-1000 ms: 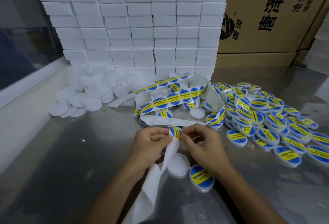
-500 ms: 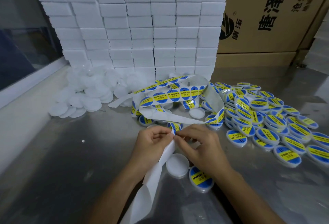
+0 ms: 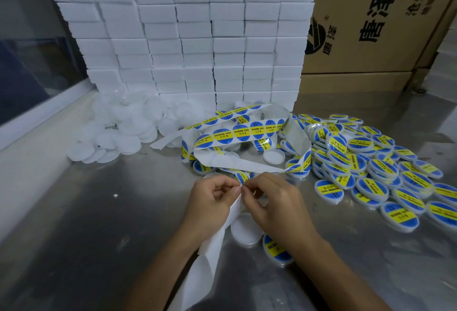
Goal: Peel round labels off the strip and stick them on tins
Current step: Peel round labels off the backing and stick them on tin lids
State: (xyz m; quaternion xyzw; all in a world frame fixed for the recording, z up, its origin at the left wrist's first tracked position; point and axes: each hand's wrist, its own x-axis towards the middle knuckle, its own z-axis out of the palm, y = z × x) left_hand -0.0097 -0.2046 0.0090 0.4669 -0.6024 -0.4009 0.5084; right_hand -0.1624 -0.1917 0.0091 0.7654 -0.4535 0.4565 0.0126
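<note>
- Two bare forearms enter from the bottom edge, no sleeves visible on either.
- The left hand (image 3: 212,202) wears no glove, ring, watch or band.
- The right hand (image 3: 274,202) is likewise ungloved, its wrist unadorned.
- Fingernails on both hands are short and unpainted.

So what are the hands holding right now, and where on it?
Both pinch the label strip at its fold: left hand on the backing paper, right hand at a label's edge.

Steel table (image 3: 103,249): tins (image 3: 371,162), label strip (image 3: 237,132).
</note>
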